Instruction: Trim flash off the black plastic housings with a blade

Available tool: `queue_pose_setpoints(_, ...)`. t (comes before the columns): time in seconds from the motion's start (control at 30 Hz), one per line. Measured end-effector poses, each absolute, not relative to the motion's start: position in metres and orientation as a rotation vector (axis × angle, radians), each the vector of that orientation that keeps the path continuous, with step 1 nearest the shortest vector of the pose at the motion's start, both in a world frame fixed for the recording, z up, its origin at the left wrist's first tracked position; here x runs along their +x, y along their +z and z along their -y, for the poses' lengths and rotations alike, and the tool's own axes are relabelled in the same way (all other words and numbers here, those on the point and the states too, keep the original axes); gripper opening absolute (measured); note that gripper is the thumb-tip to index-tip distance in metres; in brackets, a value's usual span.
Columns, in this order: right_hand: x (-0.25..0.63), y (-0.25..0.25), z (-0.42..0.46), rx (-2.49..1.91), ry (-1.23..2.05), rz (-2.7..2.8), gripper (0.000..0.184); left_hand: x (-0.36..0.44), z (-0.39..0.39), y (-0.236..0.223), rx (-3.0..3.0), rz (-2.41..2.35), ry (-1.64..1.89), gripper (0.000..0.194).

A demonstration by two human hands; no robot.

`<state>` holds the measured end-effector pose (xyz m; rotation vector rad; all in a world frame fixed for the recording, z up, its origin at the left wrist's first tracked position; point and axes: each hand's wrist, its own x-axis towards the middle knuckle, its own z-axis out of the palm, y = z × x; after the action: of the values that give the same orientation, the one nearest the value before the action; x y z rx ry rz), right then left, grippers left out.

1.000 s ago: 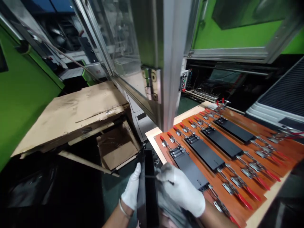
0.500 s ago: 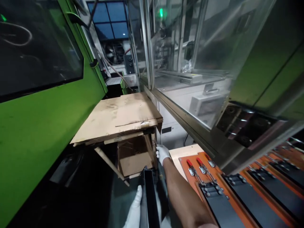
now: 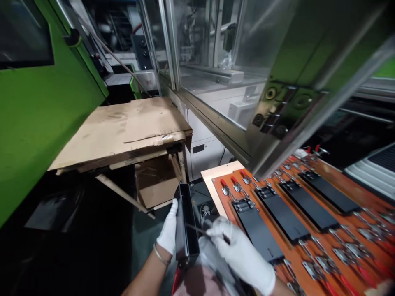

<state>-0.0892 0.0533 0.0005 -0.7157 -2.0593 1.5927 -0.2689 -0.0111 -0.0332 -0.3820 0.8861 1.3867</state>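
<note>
My left hand (image 3: 168,231), in a white glove, grips a long black rectangular piece with a hollow channel (image 3: 182,236) by its left side. The piece points away from me, its open face up. My right hand (image 3: 237,250), also gloved in white, is closed around a thin dark rod-like tool (image 3: 200,231). The tool's narrow end reaches over the channel; whether it touches the inside I cannot tell. To the right of this hand lies an orange fixture board (image 3: 226,207) with flat black panels (image 3: 257,232) and red-handled toggle clamps (image 3: 236,183).
A cardboard-covered table (image 3: 120,127) stands ahead on the left, a cardboard box (image 3: 157,185) beneath it. A green machine (image 3: 40,111) rises at the left. The metal-framed clear door (image 3: 212,115) juts toward me above the orange board.
My right hand has come back from near the table leg to the black piece, now with the thin tool showing. The view has turned down and right, revealing more of the orange board.
</note>
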Motion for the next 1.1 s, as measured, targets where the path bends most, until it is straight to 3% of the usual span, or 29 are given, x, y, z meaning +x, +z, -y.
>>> queue_pose_setpoints(0.33,-0.055,-0.017,-0.02,-0.545,1.342,2.16,0.021,-0.238,0.011,-0.024,-0.275,-1.076,1.26,0.056)
queue_pose_setpoints(0.67,-0.077,-0.024,-0.1,-0.82,1.051,1.755,0.017,-0.216,0.023,-0.041,-0.201,-0.913,1.224,0.051)
queue_pose_setpoints(0.9,-0.056,-0.015,-0.046,-0.688,1.347,1.867,0.015,-0.233,0.006,-0.022,-0.235,-0.979,1.372,0.047)
queue_pose_setpoints(1.1,-0.054,-0.016,-0.012,-0.587,1.209,1.877,0.023,-0.235,-0.01,-0.003,-0.208,-1.157,1.529,0.042)
